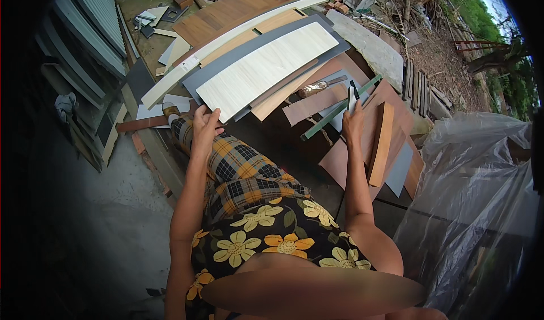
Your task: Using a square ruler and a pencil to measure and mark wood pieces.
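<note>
My left hand (205, 123) is at the near left corner of a long white wood-grain board (269, 68), its fingers bent around the edge. That board lies tilted on top of a dark grey panel (199, 84) and other planks. Upright in my closed right hand (352, 124) is a narrow white-and-black object (352, 97); its kind is not clear. Near the right hand are a green strip (317, 127), a brown board piece (306, 109) and a brush-like tool with a clear-looking body (320, 88).
A brown wood panel (226, 18) and a long pale strip (170, 83) lie at the back. To the right are an orange-brown wood block (381, 144), a concrete slab (368, 42) and clear plastic sheeting (470, 178). Corrugated metal sheets (90, 20) stand left. My foot (169, 109) rests among the boards.
</note>
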The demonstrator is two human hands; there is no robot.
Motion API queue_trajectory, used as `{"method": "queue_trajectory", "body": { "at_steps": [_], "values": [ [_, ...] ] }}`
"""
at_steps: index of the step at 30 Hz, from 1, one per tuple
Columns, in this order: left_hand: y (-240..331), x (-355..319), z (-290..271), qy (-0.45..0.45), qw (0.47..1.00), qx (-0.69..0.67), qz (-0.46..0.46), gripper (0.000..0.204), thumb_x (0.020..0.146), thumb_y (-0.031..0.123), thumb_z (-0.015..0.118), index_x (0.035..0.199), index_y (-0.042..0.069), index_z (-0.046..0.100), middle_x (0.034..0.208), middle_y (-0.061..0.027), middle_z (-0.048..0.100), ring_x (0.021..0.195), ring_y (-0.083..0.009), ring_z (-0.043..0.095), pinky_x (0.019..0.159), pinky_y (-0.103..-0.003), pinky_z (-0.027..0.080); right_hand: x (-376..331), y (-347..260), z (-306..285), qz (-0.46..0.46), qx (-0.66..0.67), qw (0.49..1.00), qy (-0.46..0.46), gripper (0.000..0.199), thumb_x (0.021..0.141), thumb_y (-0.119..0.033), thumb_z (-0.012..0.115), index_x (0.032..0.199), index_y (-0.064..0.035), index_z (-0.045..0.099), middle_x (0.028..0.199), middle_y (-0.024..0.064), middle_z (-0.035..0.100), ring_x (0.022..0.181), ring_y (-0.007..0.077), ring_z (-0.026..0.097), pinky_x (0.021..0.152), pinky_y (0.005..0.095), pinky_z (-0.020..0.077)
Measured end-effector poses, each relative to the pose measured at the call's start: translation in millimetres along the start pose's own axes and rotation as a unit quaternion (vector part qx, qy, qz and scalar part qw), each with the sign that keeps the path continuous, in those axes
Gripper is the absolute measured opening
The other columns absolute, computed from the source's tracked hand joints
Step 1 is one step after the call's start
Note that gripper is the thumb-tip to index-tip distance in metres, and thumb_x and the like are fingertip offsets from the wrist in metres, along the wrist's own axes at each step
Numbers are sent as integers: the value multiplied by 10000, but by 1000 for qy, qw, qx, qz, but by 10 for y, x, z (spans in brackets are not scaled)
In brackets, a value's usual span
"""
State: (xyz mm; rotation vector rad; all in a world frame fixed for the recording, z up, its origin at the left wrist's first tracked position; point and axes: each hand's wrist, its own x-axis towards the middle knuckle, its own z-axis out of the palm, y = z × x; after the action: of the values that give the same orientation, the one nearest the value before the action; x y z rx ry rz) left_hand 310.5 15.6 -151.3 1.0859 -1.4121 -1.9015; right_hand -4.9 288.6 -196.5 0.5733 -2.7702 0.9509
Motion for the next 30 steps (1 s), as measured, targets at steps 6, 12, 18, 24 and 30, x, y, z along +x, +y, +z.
{"method": "queue_trajectory", "body": {
  "at_steps": [6,12,18,24,30],
  "values": [
    [-34,-131,-7,-21,999,45,22,678,939,235,613,1438,-26,236,1049,-126,624,832,-152,640,654,-237,496,183,-30,-156,99,-110,989,28,657,859,-130,560,1460,-71,300,1132,270,501,982,453,585,841,512,469],
    [-181,-139,-83,-19,998,45,31,696,930,159,613,1438,-74,199,1072,-171,606,835,-149,651,665,-216,509,224,335,-114,161,-144,974,60,554,927,-171,498,1436,-64,307,1121,258,490,953,436,602,790,510,489],
    [-199,-127,-66,-27,998,41,36,684,936,136,600,1439,-72,187,1074,-182,600,839,-161,656,681,-222,517,317,302,-75,162,-207,965,20,426,927,-177,485,1315,-24,398,1181,235,509,1013,415,603,825,495,498],
    [-221,-152,-88,-32,998,38,43,660,946,134,584,1445,-54,195,1116,-194,575,867,-177,656,702,-231,522,560,337,-126,139,-232,959,-79,439,893,-243,529,1277,-42,462,1263,236,509,1115,421,567,906,493,472],
    [-266,-169,-158,-29,998,19,54,617,955,127,568,1440,-41,226,1130,-196,567,876,-186,657,718,-242,528,463,166,-208,99,-303,941,-114,535,855,-355,614,1309,-98,495,1278,197,526,1169,401,540,927,494,458]
  ]
}}
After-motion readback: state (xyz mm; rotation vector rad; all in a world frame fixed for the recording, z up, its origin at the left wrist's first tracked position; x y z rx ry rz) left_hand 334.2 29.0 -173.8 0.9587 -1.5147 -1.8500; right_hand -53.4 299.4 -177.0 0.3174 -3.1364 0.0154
